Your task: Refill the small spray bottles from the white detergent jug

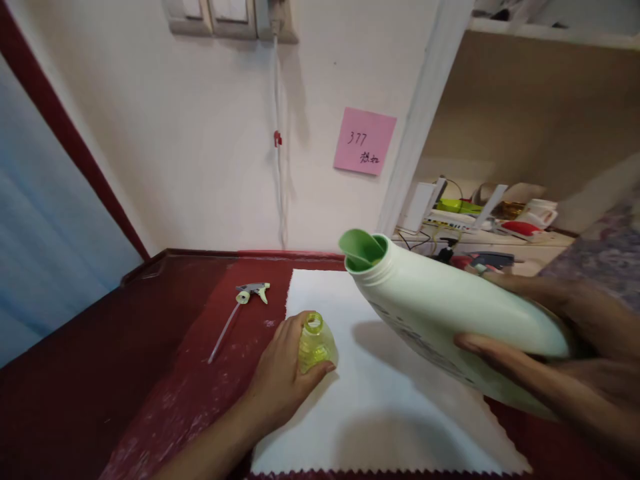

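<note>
Head view shows the small yellow bottle [316, 343] standing upright on the white cloth [390, 407], near the cloth's left edge, with its cap off and its round mouth open to the air. Your left hand [283, 380] is wrapped around its body, fingers closed on the far side and thumb pressed against the near side, so the bottle is firmly clasped. Up and to the right, you hold the large pale green jug [450, 313] tilted over, its green pour spout [363, 248] pointing left and hanging above the cloth, higher than the yellow bottle's mouth and a little to its right; spout and mouth are apart. Your right hand [545, 347] grips the jug's lower body, thumb along the near face and fingers over the top, clamped tight on it. The jug casts a shadow on the cloth beneath it.

The cloth, with a zigzag front edge, lies on a dark red table [100, 373]. To the left of the cloth, on the bare tabletop, a spray trigger head [253, 292] with its long dip tube lies flat, well apart from your left hand. On the wall behind, a pink sticky note [364, 141] bears handwriting, and a white cable [279, 133] runs down from a socket. A cluttered shelf [480, 227] sits at the right.
</note>
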The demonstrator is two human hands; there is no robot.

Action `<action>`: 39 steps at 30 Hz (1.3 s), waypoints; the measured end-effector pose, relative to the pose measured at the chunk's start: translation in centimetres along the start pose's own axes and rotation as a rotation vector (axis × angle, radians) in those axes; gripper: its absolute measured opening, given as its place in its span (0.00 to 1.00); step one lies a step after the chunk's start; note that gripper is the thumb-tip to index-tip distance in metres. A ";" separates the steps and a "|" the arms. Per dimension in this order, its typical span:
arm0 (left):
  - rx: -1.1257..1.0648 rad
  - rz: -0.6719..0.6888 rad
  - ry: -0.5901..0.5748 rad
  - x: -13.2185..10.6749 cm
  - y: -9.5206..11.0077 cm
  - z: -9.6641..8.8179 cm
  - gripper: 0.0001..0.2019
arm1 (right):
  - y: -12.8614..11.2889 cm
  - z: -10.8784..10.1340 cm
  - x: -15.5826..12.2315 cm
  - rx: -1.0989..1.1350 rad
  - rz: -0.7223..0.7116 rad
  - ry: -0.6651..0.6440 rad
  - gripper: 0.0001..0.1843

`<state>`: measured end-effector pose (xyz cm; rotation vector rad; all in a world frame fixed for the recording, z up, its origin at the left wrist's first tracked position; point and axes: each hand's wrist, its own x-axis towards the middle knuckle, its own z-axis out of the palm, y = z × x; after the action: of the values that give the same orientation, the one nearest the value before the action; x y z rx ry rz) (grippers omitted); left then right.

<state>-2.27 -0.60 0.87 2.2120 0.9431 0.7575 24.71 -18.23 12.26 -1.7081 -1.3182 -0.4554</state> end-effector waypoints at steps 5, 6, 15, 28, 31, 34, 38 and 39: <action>0.012 -0.001 0.005 0.1 -0.6 0.0 0.30 | -0.9 3.1 1.3 0.056 0.036 0.052 0.30; 0.015 0.003 0.011 0.1 -0.8 0.1 0.30 | -0.6 4.0 1.4 0.082 0.048 0.062 0.30; 0.018 0.023 0.028 0.2 -1.3 0.0 0.30 | 0.8 12.4 1.8 0.517 0.291 0.113 0.28; -0.037 -0.041 0.060 0.5 -1.5 0.3 0.34 | 3.3 14.5 1.6 0.535 0.346 0.102 0.30; -0.056 -0.071 0.078 0.5 -1.3 0.3 0.35 | 2.7 13.5 1.1 0.486 0.316 0.212 0.31; -0.097 -0.110 0.073 0.5 -1.0 0.2 0.36 | 0.7 12.6 0.0 0.484 0.252 0.427 0.24; -0.162 -0.113 0.057 0.5 -0.7 -0.1 0.39 | -3.4 12.5 -2.5 0.598 0.177 0.236 0.14; -0.180 -0.106 0.048 0.4 -0.8 -0.2 0.40 | -4.4 12.9 -3.1 0.632 0.180 0.118 0.16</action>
<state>-2.44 0.22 0.54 1.9804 0.9681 0.8162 16.70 -9.35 5.09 -1.2301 -1.0608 -0.0195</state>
